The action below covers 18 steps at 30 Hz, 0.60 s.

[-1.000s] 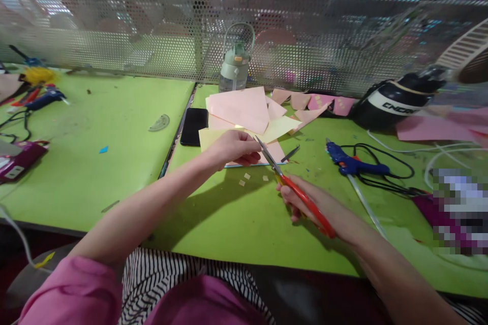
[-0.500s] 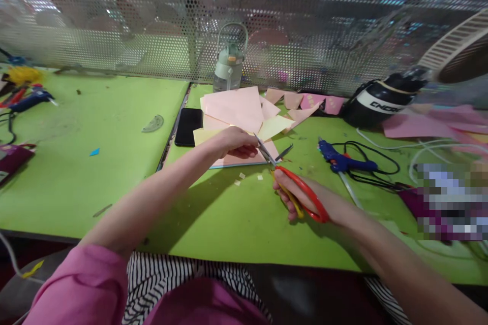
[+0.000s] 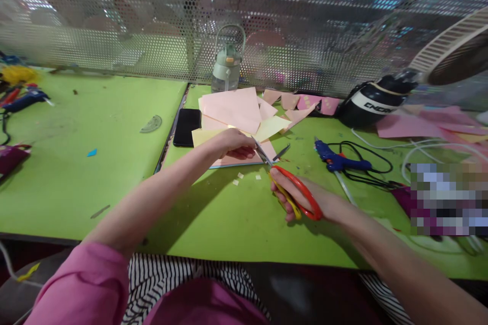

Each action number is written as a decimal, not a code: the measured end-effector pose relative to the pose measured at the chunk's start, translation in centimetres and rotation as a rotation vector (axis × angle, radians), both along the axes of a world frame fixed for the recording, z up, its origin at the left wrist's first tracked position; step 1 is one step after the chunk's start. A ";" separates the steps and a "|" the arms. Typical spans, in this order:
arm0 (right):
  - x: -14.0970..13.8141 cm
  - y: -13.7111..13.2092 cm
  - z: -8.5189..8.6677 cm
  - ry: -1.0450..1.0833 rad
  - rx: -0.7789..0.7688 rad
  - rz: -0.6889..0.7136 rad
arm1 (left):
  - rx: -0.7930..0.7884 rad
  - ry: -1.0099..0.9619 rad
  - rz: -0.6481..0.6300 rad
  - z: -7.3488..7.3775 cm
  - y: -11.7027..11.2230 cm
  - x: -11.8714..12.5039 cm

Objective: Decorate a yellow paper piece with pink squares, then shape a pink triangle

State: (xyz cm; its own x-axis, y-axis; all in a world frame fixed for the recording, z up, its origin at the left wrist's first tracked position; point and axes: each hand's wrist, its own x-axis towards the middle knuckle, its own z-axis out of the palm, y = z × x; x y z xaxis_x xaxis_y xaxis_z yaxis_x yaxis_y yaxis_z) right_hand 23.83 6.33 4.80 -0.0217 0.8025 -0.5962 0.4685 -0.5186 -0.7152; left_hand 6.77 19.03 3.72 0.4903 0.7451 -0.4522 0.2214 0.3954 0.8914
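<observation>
My right hand (image 3: pixel 286 194) grips a pair of scissors (image 3: pixel 310 203) with one red and one yellow handle. Their blades point away to the upper left, tips close to the fingers of my left hand (image 3: pixel 238 143). That hand is closed, its fingers curled together over the near part of a paper pile; what they pinch is hidden. Pink sheets (image 3: pixel 232 106) and pale yellow sheets (image 3: pixel 271 128) make up the pile. Just right of the blades lies a small dark pointed tool (image 3: pixel 282 152). Tiny pale paper scraps (image 3: pixel 236 182) are scattered on the green table (image 3: pixel 221 223) below.
Left of the papers lies a black phone (image 3: pixel 186 127); behind them stands a pale green bottle (image 3: pixel 226 68). Rightward are a blue glue gun (image 3: pixel 341 157) with cables, a tilted black bottle (image 3: pixel 375 101) and pink sheets (image 3: pixel 419 124). A perforated metal screen (image 3: pixel 152 35) closes off the back.
The view has shifted slightly, so most things sit a little further left. The scissor handles look a bit closer together. My left hand keeps its place over the papers.
</observation>
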 end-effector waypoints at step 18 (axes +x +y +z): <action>-0.9 -0.5 0.5 -0.056 -0.089 -0.002 | -0.091 -0.005 -0.031 -0.6 -0.7 -0.5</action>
